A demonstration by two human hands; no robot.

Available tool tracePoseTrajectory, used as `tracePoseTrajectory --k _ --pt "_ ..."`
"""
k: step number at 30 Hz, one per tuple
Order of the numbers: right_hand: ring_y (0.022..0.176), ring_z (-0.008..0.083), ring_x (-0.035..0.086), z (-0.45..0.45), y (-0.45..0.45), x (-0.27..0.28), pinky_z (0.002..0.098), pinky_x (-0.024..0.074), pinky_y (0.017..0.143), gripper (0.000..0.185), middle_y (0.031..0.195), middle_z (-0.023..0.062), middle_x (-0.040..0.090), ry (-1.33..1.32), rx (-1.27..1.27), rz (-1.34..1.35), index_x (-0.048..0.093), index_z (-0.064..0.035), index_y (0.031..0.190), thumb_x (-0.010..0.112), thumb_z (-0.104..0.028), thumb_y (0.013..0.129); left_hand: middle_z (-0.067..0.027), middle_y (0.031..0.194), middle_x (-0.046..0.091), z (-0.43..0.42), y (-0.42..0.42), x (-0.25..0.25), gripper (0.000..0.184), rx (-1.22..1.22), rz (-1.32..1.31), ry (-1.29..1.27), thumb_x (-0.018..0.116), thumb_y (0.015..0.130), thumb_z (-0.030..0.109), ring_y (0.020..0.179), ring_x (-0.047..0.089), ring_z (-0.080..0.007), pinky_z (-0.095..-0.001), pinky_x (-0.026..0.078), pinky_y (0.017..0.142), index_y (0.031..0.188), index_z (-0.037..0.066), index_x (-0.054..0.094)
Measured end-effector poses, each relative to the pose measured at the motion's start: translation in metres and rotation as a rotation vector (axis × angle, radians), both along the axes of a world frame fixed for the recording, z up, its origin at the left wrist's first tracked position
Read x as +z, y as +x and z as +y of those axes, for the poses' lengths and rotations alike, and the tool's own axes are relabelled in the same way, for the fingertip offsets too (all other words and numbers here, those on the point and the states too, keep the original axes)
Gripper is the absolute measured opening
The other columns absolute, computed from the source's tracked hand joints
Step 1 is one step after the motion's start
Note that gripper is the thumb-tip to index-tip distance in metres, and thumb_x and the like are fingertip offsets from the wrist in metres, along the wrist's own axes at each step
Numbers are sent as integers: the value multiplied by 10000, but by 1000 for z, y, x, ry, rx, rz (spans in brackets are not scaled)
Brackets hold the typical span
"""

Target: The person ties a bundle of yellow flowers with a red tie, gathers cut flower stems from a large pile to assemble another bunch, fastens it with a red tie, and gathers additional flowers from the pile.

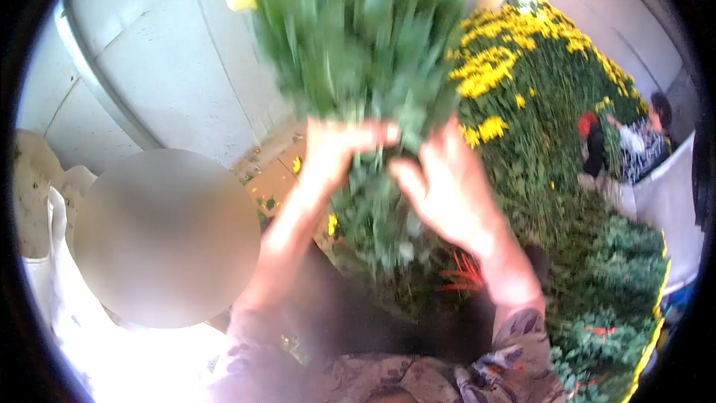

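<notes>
A large bunch of yellow chrysanthemums is held up in front of me, heads at the top and leafy stems hanging below my hands. My left hand is wrapped round the stems from the left, thumb across the front. On the other side my right hand closes against the stems, its thumb pointing to the middle. Motion blurs the bunch and the fingers. Under my right wrist is a cluster of thin red ties.
A tall heap of yellow-flowered stems rises at the right. Tied leafy bunches lie at the lower right. Another person is beyond the heap. A pale panelled wall stands at left, with petals on the brown floor.
</notes>
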State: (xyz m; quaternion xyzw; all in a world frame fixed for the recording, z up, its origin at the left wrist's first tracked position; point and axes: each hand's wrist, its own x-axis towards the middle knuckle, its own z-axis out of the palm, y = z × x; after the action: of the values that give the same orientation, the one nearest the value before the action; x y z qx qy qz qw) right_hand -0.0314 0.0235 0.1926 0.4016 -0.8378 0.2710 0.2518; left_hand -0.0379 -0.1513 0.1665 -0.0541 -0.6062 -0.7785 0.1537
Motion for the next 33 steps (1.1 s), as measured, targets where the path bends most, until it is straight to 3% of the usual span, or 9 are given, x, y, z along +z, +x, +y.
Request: tracePoseTrajectory --k 4,6,10,12,16,24,27,29,33 --pt "822 231 584 41 4 95 357 463 702 285 858 118 591 -302 84 398 583 -23 1049 607 -253 883 -85 867 696 40 24 151 254 -221 94 14 694 697 124 744 640 -159 -294 520 719 946 75 721" --pt "746 189 615 74 24 138 320 507 662 404 846 125 624 -255 141 305 550 -24 1095 563 -383 909 -99 799 651 49 -3 218 283 -473 1078 -601 577 869 140 523 570 -99 -219 439 453 1126 22 554" --pt "689 158 571 77 38 117 294 478 604 442 802 90 599 -624 250 87 524 22 1094 510 -392 939 -65 637 617 98 28 247 248 -465 953 -902 553 922 238 378 523 -64 -189 390 309 925 18 666" --pt "813 206 609 93 42 69 343 498 725 372 928 94 626 -726 220 -202 550 -22 1085 620 -320 873 -67 783 668 84 12 221 225 -226 1291 -1560 709 740 220 616 611 -164 -254 485 580 908 69 703" --pt "1060 257 560 79 56 -67 418 454 895 453 1169 108 585 -778 257 -537 530 -96 1215 633 -368 868 -146 993 677 96 16 90 632 -273 399 -1291 786 556 101 931 652 -211 -344 505 860 1147 10 582" --pt "1071 282 562 14 119 -301 376 447 920 563 1184 122 600 -733 77 -1414 537 -52 1247 599 -466 870 -94 944 656 74 65 -134 286 -434 267 -1188 654 686 -54 792 634 -193 -338 516 624 962 11 619" --pt "925 287 605 94 123 -178 410 473 813 467 1069 133 636 -691 70 -1328 554 -35 1177 561 -409 897 -93 885 662 93 66 -135 216 -352 420 -1259 650 710 -10 753 628 -196 -319 499 666 925 0 625" --pt "792 314 625 117 122 -161 454 485 718 358 951 138 662 -310 57 -1500 591 -48 1093 544 -351 909 -101 998 666 90 63 -145 421 -438 -85 -1014 745 687 156 878 651 -243 -314 516 752 1060 17 608" --pt "731 239 610 168 154 -169 344 469 636 277 837 71 623 -436 157 -535 646 -70 957 669 -316 831 -138 945 634 91 45 -148 735 -432 213 -1315 849 534 195 841 616 -343 -394 499 730 1166 28 515"
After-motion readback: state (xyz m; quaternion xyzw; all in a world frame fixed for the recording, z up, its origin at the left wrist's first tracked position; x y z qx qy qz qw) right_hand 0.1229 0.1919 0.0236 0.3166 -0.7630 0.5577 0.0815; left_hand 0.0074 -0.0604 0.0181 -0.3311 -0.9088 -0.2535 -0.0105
